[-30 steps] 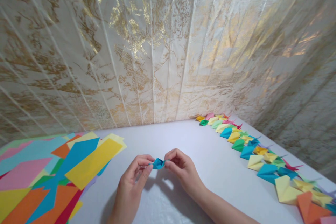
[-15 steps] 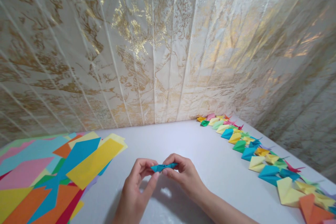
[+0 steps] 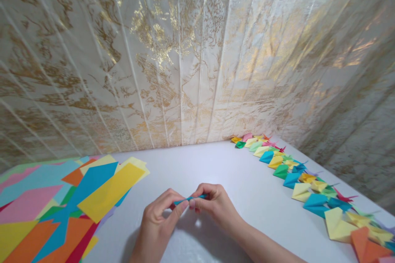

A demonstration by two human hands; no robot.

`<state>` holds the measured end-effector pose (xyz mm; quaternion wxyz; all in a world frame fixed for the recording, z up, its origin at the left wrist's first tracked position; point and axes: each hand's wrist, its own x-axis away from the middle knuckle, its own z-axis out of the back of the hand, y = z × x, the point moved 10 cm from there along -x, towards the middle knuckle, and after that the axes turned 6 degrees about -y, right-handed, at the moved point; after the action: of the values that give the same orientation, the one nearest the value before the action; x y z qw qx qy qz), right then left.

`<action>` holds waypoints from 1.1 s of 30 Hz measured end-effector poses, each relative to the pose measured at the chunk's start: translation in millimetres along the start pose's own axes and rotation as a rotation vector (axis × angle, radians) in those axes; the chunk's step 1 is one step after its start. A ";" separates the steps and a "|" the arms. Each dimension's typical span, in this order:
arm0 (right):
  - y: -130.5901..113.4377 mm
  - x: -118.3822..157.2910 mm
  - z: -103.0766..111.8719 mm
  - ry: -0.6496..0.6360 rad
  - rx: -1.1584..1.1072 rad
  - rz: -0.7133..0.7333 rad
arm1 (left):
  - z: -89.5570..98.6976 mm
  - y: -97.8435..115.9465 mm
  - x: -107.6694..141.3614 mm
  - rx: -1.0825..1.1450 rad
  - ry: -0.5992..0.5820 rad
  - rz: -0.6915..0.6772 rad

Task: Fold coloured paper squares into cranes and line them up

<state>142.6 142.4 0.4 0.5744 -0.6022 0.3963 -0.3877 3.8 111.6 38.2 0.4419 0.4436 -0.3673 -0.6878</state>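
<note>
A small folded blue paper (image 3: 190, 199) is pinched between both hands just above the white table, seen nearly edge-on. My left hand (image 3: 163, 215) holds its left end between thumb and fingers. At its right end, my right hand (image 3: 212, 203) grips it with thumb and index finger. The fingertips of the two hands almost meet at the middle of the paper and cover much of it.
Flat coloured sheets lie overlapping at the left, with a yellow sheet (image 3: 112, 192) on top. Along the right edge of the white table (image 3: 188, 164) run rows of folded paper figures (image 3: 316, 203). A gold-patterned curtain (image 3: 173, 70) hangs behind.
The folded blue paper has turned and now shows as a thinner strip. Both hands have closed in on it, with the left fingers covering more of its left end.
</note>
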 end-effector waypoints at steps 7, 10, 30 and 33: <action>-4.3 -5.3 15.5 0.015 0.089 -0.008 | 9.1 -27.3 -4.1 0.013 0.032 0.153; -3.5 -4.9 13.8 0.017 0.113 -0.011 | 7.5 -23.5 -5.2 0.014 0.030 0.148; -28.6 7.6 -1.8 0.023 0.630 0.163 | -6.4 -20.7 4.1 -0.367 -0.032 0.163; -30.5 8.7 -4.3 0.022 0.688 0.181 | -8.9 -21.7 4.9 -0.382 -0.041 0.160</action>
<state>143.0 133.4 31.1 0.7713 -0.3317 0.3005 -0.4526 4.9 113.4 14.4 0.5636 0.3068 -0.2731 -0.7167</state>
